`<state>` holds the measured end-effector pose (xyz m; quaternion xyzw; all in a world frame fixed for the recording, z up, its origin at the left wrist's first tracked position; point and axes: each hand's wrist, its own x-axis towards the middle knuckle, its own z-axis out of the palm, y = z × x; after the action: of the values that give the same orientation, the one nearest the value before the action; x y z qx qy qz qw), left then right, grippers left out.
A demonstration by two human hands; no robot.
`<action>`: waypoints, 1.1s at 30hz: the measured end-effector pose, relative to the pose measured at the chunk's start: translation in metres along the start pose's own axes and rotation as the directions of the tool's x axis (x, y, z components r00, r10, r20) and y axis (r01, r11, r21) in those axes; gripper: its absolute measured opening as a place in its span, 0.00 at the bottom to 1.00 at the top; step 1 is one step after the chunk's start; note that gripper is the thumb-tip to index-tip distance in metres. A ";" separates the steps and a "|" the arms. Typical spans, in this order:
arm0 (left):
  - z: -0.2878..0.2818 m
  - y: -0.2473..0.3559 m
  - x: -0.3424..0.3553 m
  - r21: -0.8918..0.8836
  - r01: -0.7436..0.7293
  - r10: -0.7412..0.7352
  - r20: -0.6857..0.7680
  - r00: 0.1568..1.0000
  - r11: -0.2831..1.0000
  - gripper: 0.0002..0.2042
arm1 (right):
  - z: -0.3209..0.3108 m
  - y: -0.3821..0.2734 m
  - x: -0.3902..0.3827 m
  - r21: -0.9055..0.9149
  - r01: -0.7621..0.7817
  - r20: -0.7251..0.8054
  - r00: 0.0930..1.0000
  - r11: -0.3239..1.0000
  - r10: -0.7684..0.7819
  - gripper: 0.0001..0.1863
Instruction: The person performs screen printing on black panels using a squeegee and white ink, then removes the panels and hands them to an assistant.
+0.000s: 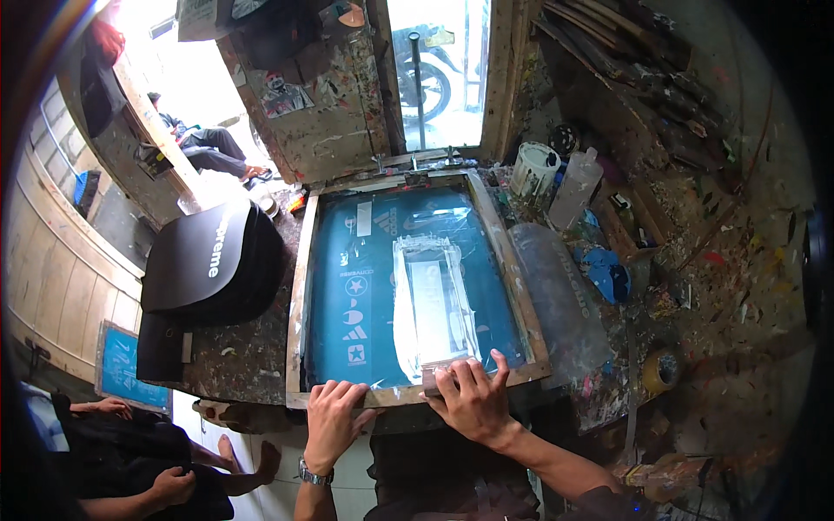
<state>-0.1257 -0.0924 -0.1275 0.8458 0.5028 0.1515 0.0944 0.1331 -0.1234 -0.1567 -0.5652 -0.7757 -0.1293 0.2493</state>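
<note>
A wooden screen printing frame (298, 347) with teal mesh (373, 304) lies on the bench before me. White ink (402, 304) covers a tall strip of the mesh, right of its middle. My left hand (333, 418) is closed over the frame's near edge, at its left part, fingers on top. At the near end of the ink strip, my right hand (473, 401) grips a wooden-handled squeegee (431, 379). Its fingers hide most of the handle, and the blade cannot be seen.
Left of the frame stands a black case (208, 260). To the right are a white paint tub (534, 169), a clear plastic bottle (578, 187), a blue cloth-like piece (605, 274) and a tape roll (662, 371). Another person (113, 451) sits at the lower left.
</note>
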 end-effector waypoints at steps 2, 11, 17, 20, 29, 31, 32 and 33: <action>-0.001 0.001 0.001 -0.008 -0.007 0.007 0.006 1.000 1.000 0.21 | -0.002 0.000 0.000 0.010 -0.009 -0.012 1.000 1.000 0.009 0.21; -0.058 0.007 0.010 0.044 -0.092 0.091 0.006 0.996 0.995 0.19 | -0.042 0.007 0.040 -0.014 0.073 -0.109 0.991 0.997 -0.074 0.21; -0.126 0.037 0.082 0.317 0.054 0.203 -0.721 0.663 0.947 0.14 | -0.119 0.039 0.209 -0.126 0.122 -0.195 0.970 0.984 -0.145 0.25; -0.077 0.020 0.067 0.187 -0.014 0.150 -0.738 0.657 0.982 0.12 | -0.170 0.050 0.286 0.165 -0.033 -0.076 0.996 0.986 0.046 0.32; 0.088 -0.069 -0.020 0.231 0.790 -0.753 -0.242 0.611 0.567 0.37 | -0.200 0.052 0.367 0.134 -0.054 0.004 0.999 0.990 0.054 0.29; 0.093 -0.062 -0.012 0.246 0.750 -0.686 -0.305 0.661 0.614 0.32 | -0.195 0.066 0.386 0.132 -0.120 -0.020 0.992 0.984 0.124 0.30; 0.095 -0.057 0.001 0.226 0.709 -0.631 -0.334 0.700 0.667 0.29 | -0.195 0.077 0.389 0.084 -0.021 -0.114 0.993 0.996 0.031 0.30; 0.098 -0.053 0.013 0.209 0.663 -0.572 -0.364 0.735 0.719 0.27 | -0.203 0.086 0.396 0.053 0.028 -0.172 0.985 0.998 -0.019 0.30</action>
<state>-0.1291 -0.0567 -0.2340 0.6004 0.7840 0.1411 -0.0712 0.1687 0.1286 0.2185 -0.5358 -0.7611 -0.1592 0.3292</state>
